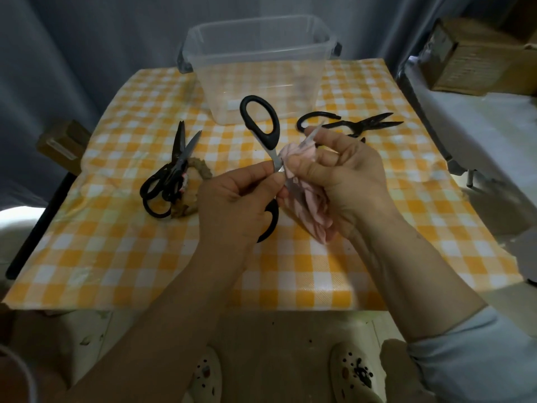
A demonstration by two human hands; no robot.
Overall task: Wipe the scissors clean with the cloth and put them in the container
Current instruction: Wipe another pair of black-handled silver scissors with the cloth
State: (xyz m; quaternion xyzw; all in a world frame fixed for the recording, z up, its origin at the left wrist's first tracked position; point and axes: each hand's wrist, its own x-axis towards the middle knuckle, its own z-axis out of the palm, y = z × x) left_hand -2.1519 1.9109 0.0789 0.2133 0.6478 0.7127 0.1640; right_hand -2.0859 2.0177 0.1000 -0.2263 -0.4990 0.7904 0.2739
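on the desk (116,257), well to the left of our left grip (235,193), we see a heap of black-handled scissors (168,181) lying on a brownish rag (191,196). our left grip is closed on the open pair of scissors (263,126) near the pivot, one black loop standing up beyond it, the other below the fingers. just right of it, touching, our right grip (343,175) is closed on the pink cloth (305,199), bunched around one blade whose tip pokes out above the fingers. beyond both grips sits the clear container (258,68). behind the right grip, to its right, another dark pair (357,123) lies on the desk.
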